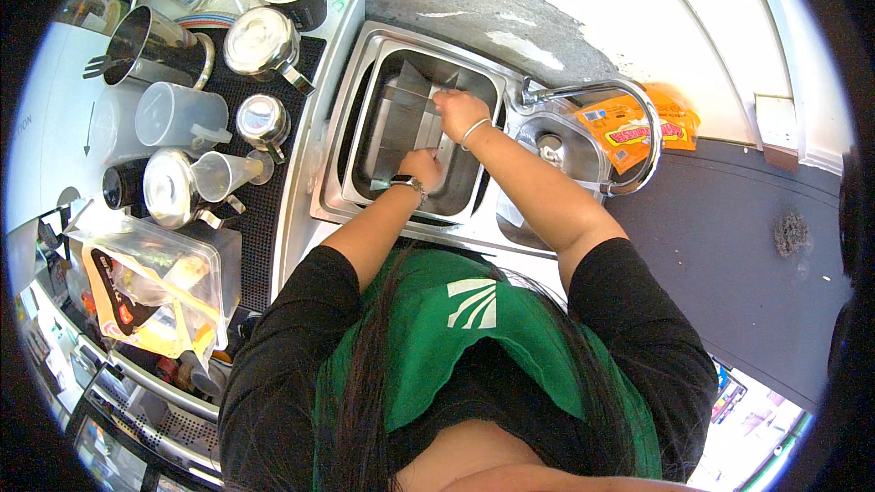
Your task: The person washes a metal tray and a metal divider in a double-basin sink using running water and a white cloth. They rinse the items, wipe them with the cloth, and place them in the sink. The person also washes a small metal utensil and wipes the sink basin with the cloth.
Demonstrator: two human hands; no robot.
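Note:
A rectangular stainless steel pan (472, 203) sits in the left basin of a steel sink (328, 197). Inside it stands a thin metal divider or rack with crossing strips (403, 97); its exact kind is unclear. My right hand (459, 113), with a white band at the wrist, has its fingers closed on the upper right edge of this metal piece. Lower in the pan, my left hand (422, 169), wearing a watch, is slightly blurred against the piece; its fingertips are partly hidden, and whether it grips anything is unclear.
A curved chrome faucet (656, 130) arches over the smaller right basin (533, 133). Beside it lies an orange plastic packet (632, 130). A steel scourer (791, 234) rests on the dark counter. Steel pitchers (260, 41), plastic jugs (179, 113) and a clear container (219, 273) stand at left.

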